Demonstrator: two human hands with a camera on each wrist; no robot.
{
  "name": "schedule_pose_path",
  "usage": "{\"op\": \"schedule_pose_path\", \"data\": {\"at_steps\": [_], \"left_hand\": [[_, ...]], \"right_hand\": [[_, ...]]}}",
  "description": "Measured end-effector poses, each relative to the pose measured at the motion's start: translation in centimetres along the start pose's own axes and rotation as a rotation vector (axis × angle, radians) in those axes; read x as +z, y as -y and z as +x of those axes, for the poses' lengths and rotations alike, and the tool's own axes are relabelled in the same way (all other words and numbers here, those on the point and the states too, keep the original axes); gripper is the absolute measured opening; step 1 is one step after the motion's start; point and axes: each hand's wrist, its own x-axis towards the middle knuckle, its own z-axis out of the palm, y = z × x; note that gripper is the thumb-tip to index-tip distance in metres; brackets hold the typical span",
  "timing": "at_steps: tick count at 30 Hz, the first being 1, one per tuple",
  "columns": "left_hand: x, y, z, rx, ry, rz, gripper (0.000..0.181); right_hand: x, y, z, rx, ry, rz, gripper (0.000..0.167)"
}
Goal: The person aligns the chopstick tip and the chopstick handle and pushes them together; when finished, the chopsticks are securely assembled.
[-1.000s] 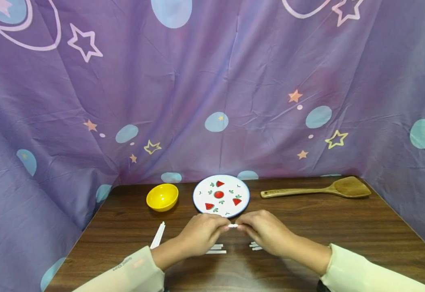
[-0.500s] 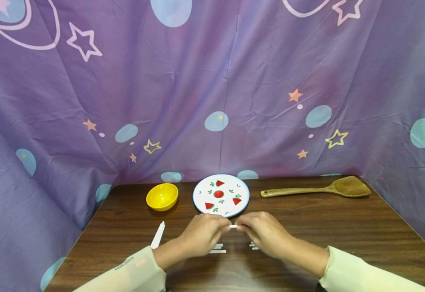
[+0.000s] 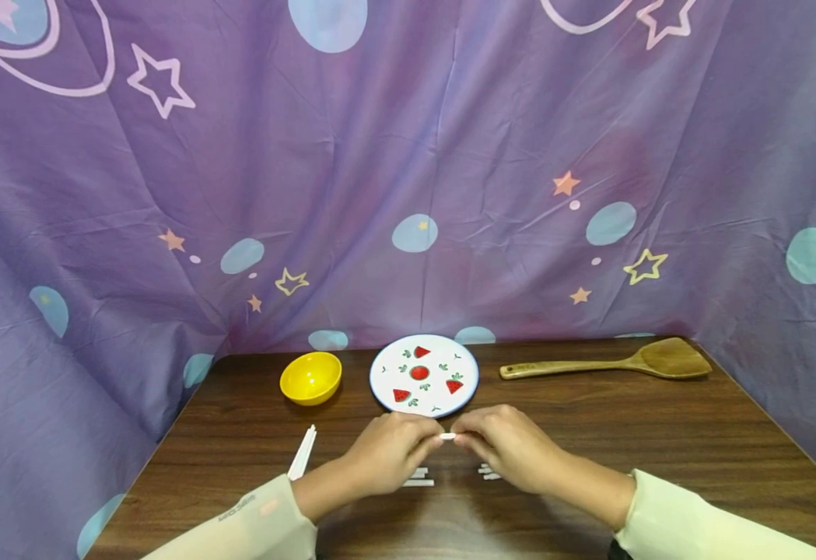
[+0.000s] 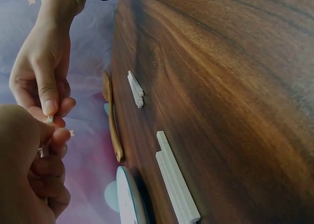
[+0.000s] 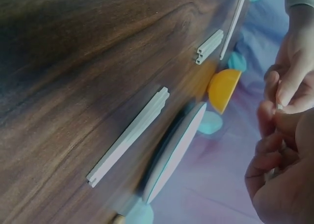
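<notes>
We see a short stretch of white stick (image 3: 447, 436) between the two hands, raised above the brown table (image 3: 590, 424). It looks thin, straight and plain; fingers cover the rest, so we cannot tell its full length. The left hand (image 3: 390, 451) pinches it between thumb and fingertips, and the right hand (image 3: 516, 451) pinches it the same way from three o'clock.

Around this stick, we find more white ones: a middle pile (image 4: 176, 184) at seven o'clock, lying side by side with uneven ends, a right pile (image 5: 128, 138) at four o'clock, and a slim left bunch (image 3: 302, 451) near nine. A watermelon-patterned plate (image 3: 422, 386) lies at eleven o'clock, a yellow bowl (image 3: 312, 379) at ten, and a wooden spatula (image 3: 607, 365) at two.
</notes>
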Motion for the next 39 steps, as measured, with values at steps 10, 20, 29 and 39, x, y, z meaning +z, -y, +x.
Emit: {"op": "schedule_pose_path", "data": {"at_steps": [10, 20, 29, 39], "left_hand": [[-0.1, 0.4, -0.8, -0.178, 0.071, -0.304, 0.016], [0.5, -0.3, -1.1, -0.333, 0.141, -0.768, 0.009], [1.3, -1.6, -1.5, -0.388, 0.041, -0.879, 0.042], [1.0, -1.5, -2.7, -0.362, -0.027, -0.836, 0.050]], "right_hand": [[-0.9, -1.4, 0.2, 0.219, -0.020, 0.162, 0.003], [-1.3, -2.1, 1.0, 0.479, -0.073, 0.576, 0.010], [-0.1, -1.9, 2.2, 0.505, -0.134, 0.812, 0.024], [0.3, -2.9, 1.6, 0.506, -0.093, 0.780, 0.028]]}}
